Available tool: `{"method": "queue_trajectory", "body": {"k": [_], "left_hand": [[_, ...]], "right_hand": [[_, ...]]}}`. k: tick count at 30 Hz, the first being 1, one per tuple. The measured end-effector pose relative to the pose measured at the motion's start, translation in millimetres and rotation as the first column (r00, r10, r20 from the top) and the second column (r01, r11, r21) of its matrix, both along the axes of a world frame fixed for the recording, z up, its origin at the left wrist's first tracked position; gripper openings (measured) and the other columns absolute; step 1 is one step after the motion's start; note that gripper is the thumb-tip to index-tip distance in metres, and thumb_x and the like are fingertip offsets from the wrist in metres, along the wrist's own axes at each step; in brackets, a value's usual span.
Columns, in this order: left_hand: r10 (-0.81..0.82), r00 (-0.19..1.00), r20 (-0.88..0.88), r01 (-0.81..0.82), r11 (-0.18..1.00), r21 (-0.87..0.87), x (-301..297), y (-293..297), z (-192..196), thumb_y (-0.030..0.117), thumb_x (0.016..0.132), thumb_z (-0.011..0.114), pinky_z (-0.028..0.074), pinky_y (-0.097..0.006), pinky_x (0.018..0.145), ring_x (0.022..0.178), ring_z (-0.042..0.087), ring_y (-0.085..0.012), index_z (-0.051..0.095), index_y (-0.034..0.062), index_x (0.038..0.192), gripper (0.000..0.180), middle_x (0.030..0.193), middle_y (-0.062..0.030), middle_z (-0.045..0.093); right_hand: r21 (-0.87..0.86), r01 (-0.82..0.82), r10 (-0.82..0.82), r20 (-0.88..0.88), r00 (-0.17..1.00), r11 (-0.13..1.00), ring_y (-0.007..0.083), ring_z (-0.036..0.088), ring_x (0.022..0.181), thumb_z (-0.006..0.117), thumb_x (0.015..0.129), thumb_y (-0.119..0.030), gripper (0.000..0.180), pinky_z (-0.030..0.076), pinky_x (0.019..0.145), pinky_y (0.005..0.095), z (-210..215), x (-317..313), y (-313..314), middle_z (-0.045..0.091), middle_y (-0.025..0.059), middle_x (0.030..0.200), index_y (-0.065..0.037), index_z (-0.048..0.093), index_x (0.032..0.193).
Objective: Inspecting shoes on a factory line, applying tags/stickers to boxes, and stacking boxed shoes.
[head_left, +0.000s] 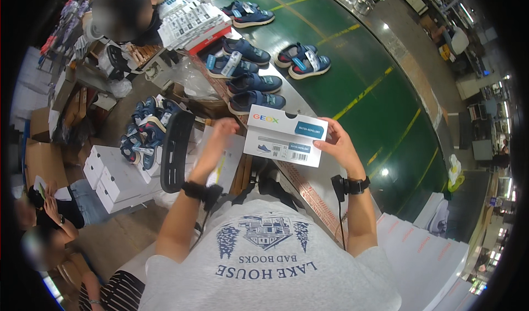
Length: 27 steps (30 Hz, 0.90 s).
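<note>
A white shoebox [258,124] with a blue label panel faces up in front of me. My right hand [339,148] grips its right end, thumb on the printed face and fingers behind. To the left of the box, my left hand [222,132] is apart from it and smeared by motion, so its fingers cannot be made out. Just beyond the box, navy sneakers [256,102] with tags stand in a row along the bench edge. Another tagged pair of sneakers [309,62] sits farther off on the green surface.
White shoeboxes [118,187] are stacked at left beside a pile of navy shoes [144,126]. A black chair back [177,151] stands near my left arm. Large white cartons [421,250] lie at lower right. Printed cards [190,24] fill a red-edged box far left, near other people.
</note>
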<state>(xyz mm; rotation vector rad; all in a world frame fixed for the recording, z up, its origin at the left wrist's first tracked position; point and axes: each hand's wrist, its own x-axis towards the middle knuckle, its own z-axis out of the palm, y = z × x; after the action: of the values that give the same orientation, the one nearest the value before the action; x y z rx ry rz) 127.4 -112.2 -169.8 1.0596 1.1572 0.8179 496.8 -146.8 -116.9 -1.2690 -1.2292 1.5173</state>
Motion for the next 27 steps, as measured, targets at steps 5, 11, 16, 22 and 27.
{"method": "queue_trajectory", "body": {"k": [5, 11, 16, 22, 27], "left_hand": [[0.018, 0.973, 0.231, -0.033, 0.997, 0.064, -5, -49, -8, 0.058, 0.106, 0.038, 0.038, -0.047, 0.112, 0.140, 0.043, -0.0223, 0.033, 0.0075, 0.153, 0.069, 0.149, -0.0095, 0.046], [0.454, 0.873, 0.179, -0.482, 0.861, 0.165, -93, -48, 3, 0.048, 0.109, 0.041, 0.044, -0.035, 0.105, 0.127, 0.049, -0.0154, 0.039, 0.0087, 0.149, 0.056, 0.139, -0.0075, 0.051], [0.705, 0.648, 0.287, -0.751, 0.654, 0.089, -205, -48, -28, 0.070, 0.102, 0.032, 0.046, -0.041, 0.105, 0.124, 0.057, -0.0212, 0.045, 0.0032, 0.147, 0.082, 0.134, -0.0109, 0.061], [0.860, 0.476, 0.184, -0.879, 0.461, 0.120, -300, -111, 39, 0.072, 0.102, 0.025, 0.042, -0.039, 0.108, 0.127, 0.055, -0.0209, 0.045, 0.0001, 0.148, 0.088, 0.139, -0.0131, 0.058], [0.876, 0.414, 0.247, -0.910, 0.398, 0.111, -375, -134, 31, 0.071, 0.103, 0.023, 0.038, -0.040, 0.112, 0.135, 0.049, -0.0228, 0.042, 0.0001, 0.150, 0.087, 0.145, -0.0140, 0.054]], "right_hand": [[-0.042, -0.010, 0.012, 0.057, 0.998, 0.999, 0.0177, 0.055, 0.129, 0.081, 0.084, -0.009, 0.065, 0.048, 0.105, 0.0385, 33, -61, 22, 0.059, 0.0088, 0.136, -0.005, 0.050, 0.141], [0.144, -0.356, 0.348, 0.076, 0.934, 0.923, 0.0193, 0.042, 0.143, 0.080, 0.085, -0.008, 0.073, 0.044, 0.111, 0.0408, 61, -162, 47, 0.048, 0.0073, 0.151, -0.008, 0.046, 0.149], [0.383, -0.533, 0.481, 0.230, 0.846, 0.755, 0.0187, 0.056, 0.126, 0.077, 0.083, 0.002, 0.070, 0.053, 0.096, 0.0344, 62, -282, 48, 0.053, 0.0077, 0.145, -0.006, 0.049, 0.147], [0.513, -0.670, 0.552, 0.387, 0.739, 0.537, 0.0187, 0.066, 0.096, 0.080, 0.081, 0.000, 0.069, 0.056, 0.077, 0.0289, 80, -424, 25, 0.059, 0.0130, 0.130, -0.004, 0.050, 0.143], [0.490, -0.695, 0.596, 0.371, 0.712, 0.525, 0.0219, 0.066, 0.096, 0.080, 0.083, -0.002, 0.067, 0.057, 0.078, 0.0309, 62, -509, 18, 0.059, 0.0143, 0.129, -0.004, 0.050, 0.143]]}}
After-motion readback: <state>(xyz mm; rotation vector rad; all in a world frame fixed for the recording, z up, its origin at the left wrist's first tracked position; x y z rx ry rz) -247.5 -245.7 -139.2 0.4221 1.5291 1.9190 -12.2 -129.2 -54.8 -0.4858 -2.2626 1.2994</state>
